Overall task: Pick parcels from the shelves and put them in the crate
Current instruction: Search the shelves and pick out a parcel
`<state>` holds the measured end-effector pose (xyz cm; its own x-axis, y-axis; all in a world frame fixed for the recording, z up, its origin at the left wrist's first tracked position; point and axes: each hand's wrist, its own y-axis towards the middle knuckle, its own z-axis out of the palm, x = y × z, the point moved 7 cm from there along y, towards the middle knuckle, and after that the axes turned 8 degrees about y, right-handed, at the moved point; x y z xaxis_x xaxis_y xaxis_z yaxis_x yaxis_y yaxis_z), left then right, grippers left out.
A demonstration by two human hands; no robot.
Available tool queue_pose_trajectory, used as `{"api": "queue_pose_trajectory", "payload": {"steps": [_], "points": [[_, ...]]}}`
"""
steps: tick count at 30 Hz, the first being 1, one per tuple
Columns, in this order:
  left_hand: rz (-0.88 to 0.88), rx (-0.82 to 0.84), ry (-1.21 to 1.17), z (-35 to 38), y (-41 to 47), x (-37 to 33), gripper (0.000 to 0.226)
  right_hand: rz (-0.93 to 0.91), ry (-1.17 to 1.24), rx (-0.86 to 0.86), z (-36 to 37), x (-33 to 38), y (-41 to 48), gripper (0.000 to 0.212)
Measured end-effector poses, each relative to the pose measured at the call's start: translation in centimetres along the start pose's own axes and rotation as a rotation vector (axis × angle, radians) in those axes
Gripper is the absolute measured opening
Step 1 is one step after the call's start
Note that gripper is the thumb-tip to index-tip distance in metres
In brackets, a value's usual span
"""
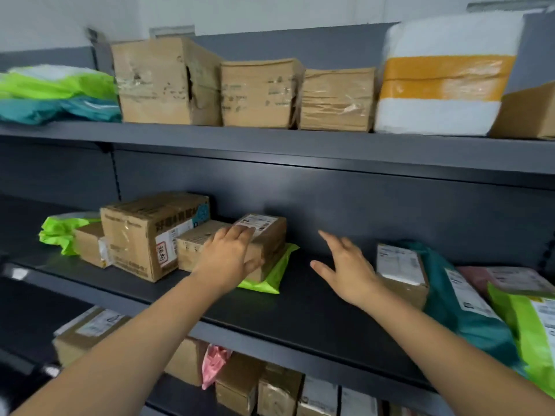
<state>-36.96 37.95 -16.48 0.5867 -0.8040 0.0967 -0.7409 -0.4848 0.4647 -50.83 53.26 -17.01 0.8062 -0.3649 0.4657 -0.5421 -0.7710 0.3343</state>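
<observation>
Picking seemed in hand: left grip (231, 253) lay spread on a box (271, 235) on the middle shelf (300, 298); right grip (345, 265) hovered nearby, fingers apart, empty. Next likely called for closing round the box.

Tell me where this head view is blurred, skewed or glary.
Head view: motion blur smears the top-shelf boxes and the white parcel; wide-angle perspective skews the shelf edge; tape on those boxes shows glare; a soft bright patch lies on the dark back panel; the left hand and right hand look sharper.
</observation>
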Motion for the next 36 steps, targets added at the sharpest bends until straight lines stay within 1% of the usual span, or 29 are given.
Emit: {"api": "queue_pose_trajectory", "payload": {"steps": [4, 9, 13, 16, 18, 21, 25, 27, 28, 30, 31, 32, 33, 34, 36], "points": [[0.038, 0.031, -0.009, 2.2, 0.8, 5.3, 0.082, 0.065, 0.02, 0.003, 4.1, 4.7, 2.7, 0.076], [0.103, 0.074, -0.053, 4.3, 2.8, 9.9, 0.083, 0.144, -0.064, -0.007, 8.2, 9.4, 6.3, 0.079], [0.171, 0.153, -0.068, 7.5, 3.0, 9.9, 0.072, 0.257, -0.192, -0.028, 10.6, 10.9, 7.5, 0.077], [0.165, 0.088, -0.144, 8.6, 3.0, 9.7, 0.062, 0.347, -0.25, -0.04, 11.9, 10.9, 7.8, 0.078], [0.147, 0.052, -0.189, 8.5, 3.3, 9.9, 0.056, 0.393, -0.252, -0.086, 12.0, 11.1, 8.2, 0.081], [0.126, 0.035, -0.239, 8.2, 3.5, 10.3, 0.055, 0.463, -0.188, -0.149, 12.1, 11.0, 8.7, 0.091], [0.121, 0.034, -0.247, 8.0, 3.0, 10.2, 0.06, 0.494, -0.17, -0.206, 11.8, 10.4, 8.4, 0.091], [0.128, 0.032, -0.244, 7.9, 2.9, 10.1, 0.061, 0.527, -0.081, -0.236, 11.0, 9.5, 7.9, 0.085], [0.131, 0.033, -0.243, 7.8, 2.9, 10.0, 0.062, 0.543, 0.001, -0.26, 10.3, 9.0, 7.6, 0.078], [0.123, 0.031, -0.246, 7.6, 2.9, 9.9, 0.061, 0.545, 0.22, -0.326, 8.6, 7.7, 7.0, 0.058], [0.113, 0.028, -0.252, 7.5, 2.9, 9.9, 0.06, 0.535, 0.325, -0.368, 7.5, 7.0, 6.5, 0.052], [0.101, 0.021, -0.264, 7.4, 2.9, 9.8, 0.059, 0.519, 0.383, -0.41, 6.4, 6.3, 6.1, 0.05], [0.09, 0.011, -0.277, 7.2, 2.9, 9.8, 0.058, 0.493, 0.367, -0.439, 5.2, 5.9, 5.6, 0.051], [0.077, 0.0, -0.289, 7.2, 2.9, 9.8, 0.056, 0.461, 0.273, -0.456, 4.1, 5.5, 5.0, 0.054], [0.043, -0.015, -0.302, 7.1, 3.0, 9.9, 0.054, 0.401, -0.025, -0.443, 2.6, 5.0, 4.2, 0.062]]}}
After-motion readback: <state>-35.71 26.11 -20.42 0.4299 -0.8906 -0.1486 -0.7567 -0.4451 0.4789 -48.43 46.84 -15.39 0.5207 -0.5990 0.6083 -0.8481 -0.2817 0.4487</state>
